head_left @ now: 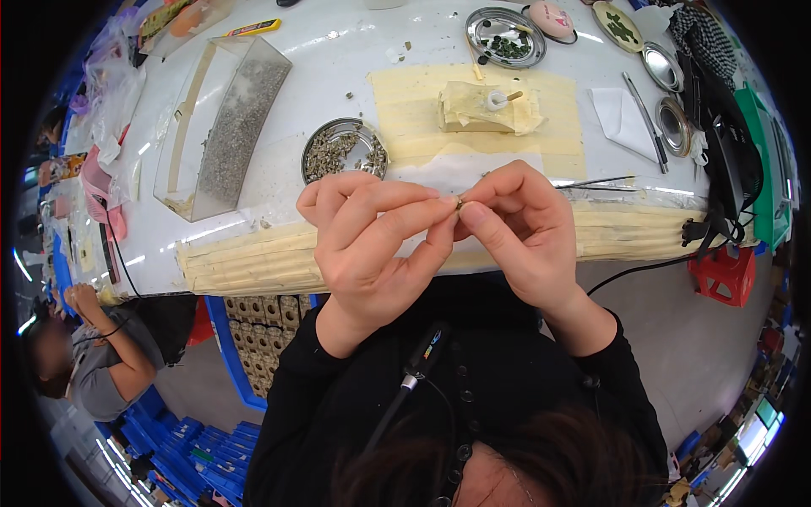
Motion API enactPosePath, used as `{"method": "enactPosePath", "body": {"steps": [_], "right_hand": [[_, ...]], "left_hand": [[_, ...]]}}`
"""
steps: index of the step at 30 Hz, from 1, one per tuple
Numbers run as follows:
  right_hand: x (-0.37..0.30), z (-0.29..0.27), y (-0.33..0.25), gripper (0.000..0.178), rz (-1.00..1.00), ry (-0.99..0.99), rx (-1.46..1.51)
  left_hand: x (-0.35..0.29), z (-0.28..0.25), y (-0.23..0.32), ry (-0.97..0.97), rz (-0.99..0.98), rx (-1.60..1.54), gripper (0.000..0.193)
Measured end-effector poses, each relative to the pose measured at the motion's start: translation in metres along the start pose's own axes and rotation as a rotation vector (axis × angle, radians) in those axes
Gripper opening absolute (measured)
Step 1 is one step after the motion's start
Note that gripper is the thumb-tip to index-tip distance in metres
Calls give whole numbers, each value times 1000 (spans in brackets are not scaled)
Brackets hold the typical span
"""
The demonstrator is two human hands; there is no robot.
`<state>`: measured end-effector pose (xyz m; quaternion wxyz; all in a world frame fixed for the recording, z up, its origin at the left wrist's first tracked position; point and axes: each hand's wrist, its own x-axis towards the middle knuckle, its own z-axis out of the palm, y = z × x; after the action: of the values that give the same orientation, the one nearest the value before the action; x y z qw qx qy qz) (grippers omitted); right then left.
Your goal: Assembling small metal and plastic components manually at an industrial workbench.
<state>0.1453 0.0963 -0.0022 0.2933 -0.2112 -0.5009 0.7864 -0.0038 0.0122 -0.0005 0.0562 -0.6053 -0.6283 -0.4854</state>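
Note:
Above the table's near edge, my left hand (380,232) and my right hand (528,232) meet with their fingertips pinched together. Between them is a tiny metallic piece (459,204), too small to name and mostly covered by the fingers. Just beyond my left hand stands a round metal dish (307,154) with many small metal parts (329,156) in it. Farther off, a tape-wrapped block (465,114) rests on a taped mat (557,106). On the block sits a small white cup (496,100) with a thin stick in it.
A clear bin (182,144) of small grey parts stands left. At the back are a metal plate (473,51) of dark green pieces and a yellow cutter (253,28). Tweezers (596,183) lie right. A blue crate (226,346) of blocks sits below; another person (114,363) works at far left.

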Motion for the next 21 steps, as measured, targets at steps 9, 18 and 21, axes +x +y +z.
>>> {"method": "enactPosePath", "body": {"steps": [9,18,21], "right_hand": [[4,-12,0,17,291,-123,358],[0,-6,-1,10,70,-48,122],[-2,1,1,10,-73,11,-79]], "left_hand": [[-3,4,-11,-73,-142,-423,24],[-2,2,-3,7,14,-25,27],[-2,2,1,11,19,21,27]]}}
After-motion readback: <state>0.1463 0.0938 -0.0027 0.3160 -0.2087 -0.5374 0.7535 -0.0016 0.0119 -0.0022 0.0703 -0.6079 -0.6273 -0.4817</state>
